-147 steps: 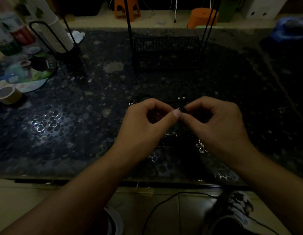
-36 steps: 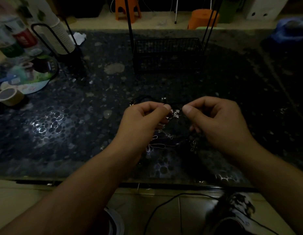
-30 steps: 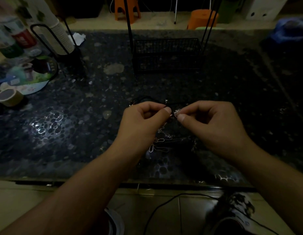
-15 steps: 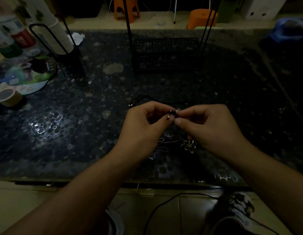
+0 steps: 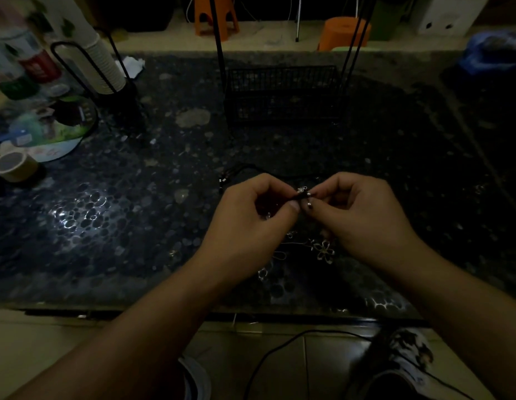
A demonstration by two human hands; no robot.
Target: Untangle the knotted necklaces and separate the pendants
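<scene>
A tangle of black necklace cords (image 5: 302, 197) with small silver end caps is held just above the dark pebble-patterned table (image 5: 129, 215). My left hand (image 5: 251, 223) pinches the cords from the left, and my right hand (image 5: 363, 217) pinches them from the right, fingertips almost touching. A silver flower pendant (image 5: 323, 251) hangs below between my hands, with thin silver loops (image 5: 275, 256) beside it. More black cord with metal ends (image 5: 226, 177) lies on the table behind my left hand. The light is dim and the knot itself is hard to make out.
A black wire basket (image 5: 282, 93) stands at the back centre between thin black stand legs. At the back left are a stack of paper cups in a black holder (image 5: 104, 73), bottles, a round printed tray (image 5: 49, 131) and a tape roll (image 5: 13, 166). A cable and shoes lie on the floor below.
My hands drew apart, then came back together at the cord ends. The flower pendant has swung and now hangs lower between my hands.
</scene>
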